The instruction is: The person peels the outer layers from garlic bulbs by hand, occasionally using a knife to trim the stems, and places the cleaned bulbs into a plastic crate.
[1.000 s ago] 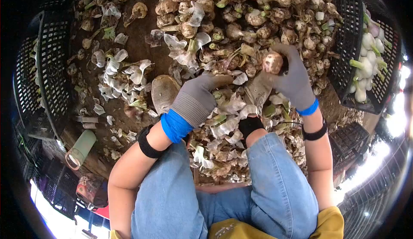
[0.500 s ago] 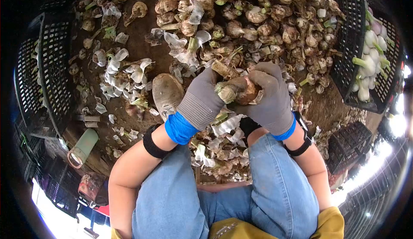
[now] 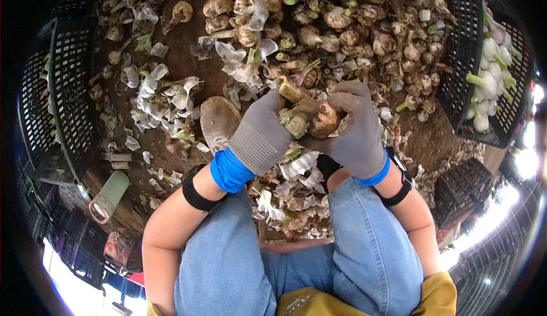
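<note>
My left hand (image 3: 262, 128), in a grey glove with a blue cuff, is closed around garlic with a cut stem (image 3: 291, 91) sticking out above the fingers. Below it, a greenish rooty end (image 3: 296, 125) shows beside the same fingers. My right hand (image 3: 358, 127), gloved alike, has its fingers wrapped round a brownish garlic bulb (image 3: 323, 120). Both hands are close together over the ground, and the fingers hide part of what they hold. Peeled white garlic skins (image 3: 279, 202) lie beneath, between my knees.
A heap of dirty garlic bulbs (image 3: 364, 31) spreads ahead. At right, a black crate (image 3: 464, 60) contains white garlic bulbs (image 3: 489, 85). Another black crate (image 3: 71, 99) stands at left, near a green cylinder (image 3: 111, 195). Loose skins (image 3: 151, 97) litter the ground beside my shoe (image 3: 220, 123).
My left hand has shifted slightly left and turned, so the cut stem stands out more. The bulb in my right hand now shows more of its surface.
</note>
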Tool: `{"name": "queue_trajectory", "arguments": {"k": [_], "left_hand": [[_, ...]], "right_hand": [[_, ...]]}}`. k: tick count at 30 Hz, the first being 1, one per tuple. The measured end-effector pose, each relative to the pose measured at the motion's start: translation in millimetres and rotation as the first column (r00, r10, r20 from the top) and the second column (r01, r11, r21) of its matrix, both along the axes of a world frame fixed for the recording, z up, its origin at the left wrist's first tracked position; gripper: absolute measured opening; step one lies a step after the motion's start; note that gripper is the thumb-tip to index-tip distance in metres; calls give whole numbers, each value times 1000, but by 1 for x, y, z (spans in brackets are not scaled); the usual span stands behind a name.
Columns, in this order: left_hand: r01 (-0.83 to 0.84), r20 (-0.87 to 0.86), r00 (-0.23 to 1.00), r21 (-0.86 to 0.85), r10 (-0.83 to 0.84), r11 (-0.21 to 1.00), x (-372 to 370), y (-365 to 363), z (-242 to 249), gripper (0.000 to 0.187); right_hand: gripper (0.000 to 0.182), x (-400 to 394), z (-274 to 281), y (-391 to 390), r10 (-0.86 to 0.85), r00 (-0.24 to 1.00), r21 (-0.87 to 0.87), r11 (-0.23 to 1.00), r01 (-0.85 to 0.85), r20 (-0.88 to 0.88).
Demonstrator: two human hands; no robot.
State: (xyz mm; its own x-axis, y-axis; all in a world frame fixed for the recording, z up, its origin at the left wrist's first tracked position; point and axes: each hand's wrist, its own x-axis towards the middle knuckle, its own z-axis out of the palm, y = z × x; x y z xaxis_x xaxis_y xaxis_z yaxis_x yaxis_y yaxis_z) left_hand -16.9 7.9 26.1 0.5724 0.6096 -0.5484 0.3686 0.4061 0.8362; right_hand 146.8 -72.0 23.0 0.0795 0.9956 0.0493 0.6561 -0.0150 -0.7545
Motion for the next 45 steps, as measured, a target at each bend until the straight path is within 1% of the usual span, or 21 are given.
{"name": "queue_trajectory", "arguments": {"k": [5, 8, 10, 11, 12, 16, 18, 19, 22, 25, 28, 29, 31, 33, 34, 37, 38, 39, 40, 43, 45], "left_hand": [[6, 16, 1000, 19, -6, 1000, -7, 0, -3, 31], [-45, 70, 996, -84, 51, 995, -9, 5, -2, 31], [32, 191, 977, 291, -91, 956, -13, 4, -11, 31], [52, 227, 958, 468, -177, 882, -15, 5, -14, 32], [189, 139, 956, 376, -257, 907, -17, 10, -16, 33], [44, -18, 999, 375, -41, 926, -14, 6, -27, 31], [137, -60, 991, 435, -123, 890, -15, 7, -31, 30], [183, -81, 983, 462, -164, 868, -13, 9, -29, 29], [313, -155, 950, 435, -273, 844, -12, 7, -20, 38], [360, -266, 930, 510, -255, 781, -21, 16, -27, 40], [389, -340, 912, 537, -230, 748, -20, 21, -36, 37], [588, -344, 803, 326, -487, 740, -15, 18, -32, 38], [874, -169, 460, -87, -872, 478, 5, 15, -2, 39], [737, 342, 623, 44, -704, 674, -14, -10, -8, 42], [683, 467, 676, -105, -570, 723, -14, 4, 5, 38], [155, -105, 982, -44, -159, 987, -36, 47, 5, 36], [367, -180, 913, -26, -366, 930, -36, 49, 5, 36], [557, -261, 798, -23, -543, 830, -37, 50, 5, 36], [824, -374, 545, 71, -750, 563, -42, 41, -6, 44], [809, -578, 510, 71, -637, 583, -32, 19, -11, 53], [526, -410, 822, 282, -395, 802, -14, 21, -8, 50]], "right_hand": [[71, 1, 11, 2, -109, 973, -258, 965, 55, -202], [58, 5, 7, -2, -440, 535, -547, 836, -49, -721], [50, 8, 2, -4, -635, 71, -637, 755, -155, -770], [47, 9, -4, -7, -655, 32, -652, 743, -154, -755], [44, 10, -9, -9, -675, -7, -666, 730, -153, -738], [39, 18, -41, 4, -516, 621, -609, 789, 77, -590], [33, 13, -15, 9, -230, 947, -287, 944, 161, -225], [32, 4, -8, 15, -138, 984, -151, 981, 121, -109], [31, 6, -21, 11, -20, 972, -422, 903, -83, -233], [33, 7, -6, 12, -38, 942, -441, 890, -120, -332], [28, 13, 6, 9, -315, 596, -486, 862, -147, -739], [26, 14, 11, 8, -412, 410, -509, 846, -161, -814], [23, 12, 8, 11, -599, -11, -596, 797, -98, -800], [33, 16, -19, 6, -645, -109, -647, 762, -26, -756], [43, 21, -37, 2, -685, -211, -693, 719, -47, -697], [45, 24, -43, -10, -652, -303, -666, 742, -67, -695], [22, 23, -35, -3, -650, -277, -670, 742, -29, -708], [25, 28, -32, -8, -674, -148, -680, 733, -19, -723], [26, 25, -22, -6, -680, 25, -677, 733, 71, -733], [27, 22, -2, -6, -595, 532, -576, 786, 226, -602], [26, 21, 0, -8, -391, 735, -371, 906, 203, -554]]}}
